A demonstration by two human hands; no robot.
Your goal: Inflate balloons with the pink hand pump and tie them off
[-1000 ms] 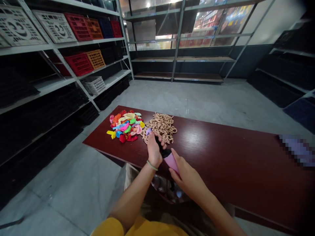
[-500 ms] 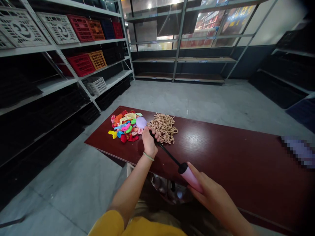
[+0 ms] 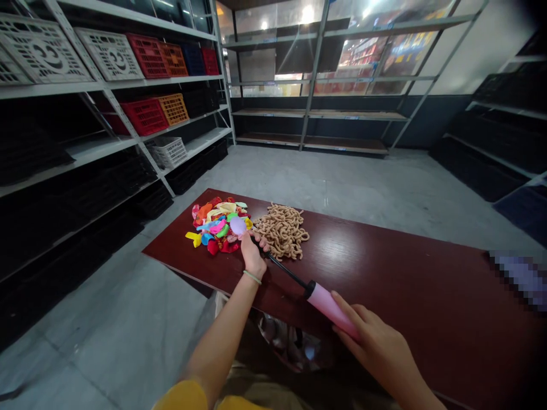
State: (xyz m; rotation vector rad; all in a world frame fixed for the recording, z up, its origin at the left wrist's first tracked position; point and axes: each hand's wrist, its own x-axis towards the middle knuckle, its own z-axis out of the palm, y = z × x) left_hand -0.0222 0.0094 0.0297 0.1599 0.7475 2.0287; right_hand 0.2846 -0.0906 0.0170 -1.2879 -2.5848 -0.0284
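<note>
My left hand [image 3: 253,254] is closed round the black front end of a pump, with a small lilac balloon [image 3: 238,225] at its tip. The pump's pink barrel [image 3: 333,310] is gripped by my right hand [image 3: 376,341], and a black rod [image 3: 287,270] shows between the two hands. Behind and left of my left hand lies a heap of colourful flat balloons [image 3: 217,219] on the dark red table [image 3: 376,262]. A pile of tan curled pieces [image 3: 284,228] sits just beyond my left hand.
A blurred purple object [image 3: 519,276] lies at the table's right end. Below the near edge hangs a clear plastic bag [image 3: 290,341] with things in it. Shelves with crates [image 3: 143,114] stand at the left, and metal racks [image 3: 314,74] at the back.
The lilac balloon looks slightly smaller. Both hands are a little further apart, with my left hand shifted left and the pump's barrel still in my right hand. The view has tilted up slightly.
</note>
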